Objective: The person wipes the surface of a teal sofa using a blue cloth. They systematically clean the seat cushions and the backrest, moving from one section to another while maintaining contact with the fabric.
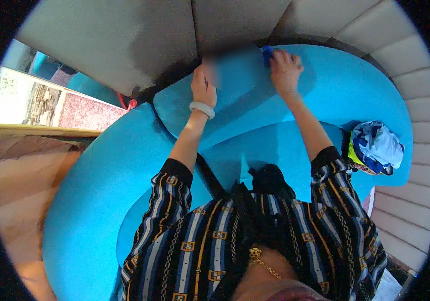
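Both my arms reach forward over a bright blue sofa seat (339, 86). My left hand (204, 84), with a pale bangle (202, 110) at its wrist, is by the seat's back edge. A blurred patch covers its fingertips and whatever lies between the hands, so its grip is hidden. Farther right, my right hand (287, 71) has its fingers bent around a small dark blue thing (267, 56), which looks soft but is too unclear to name. The blur hides part of that thing too.
Folded clothes (378, 146) are piled on the seat at right. A grey padded backrest (162, 30) rises behind, and a ribbed one (422, 113) curves along the right. Another blue seat section (98, 188) lies left, across a dark gap (209, 175). Brown material (19, 180) borders it.
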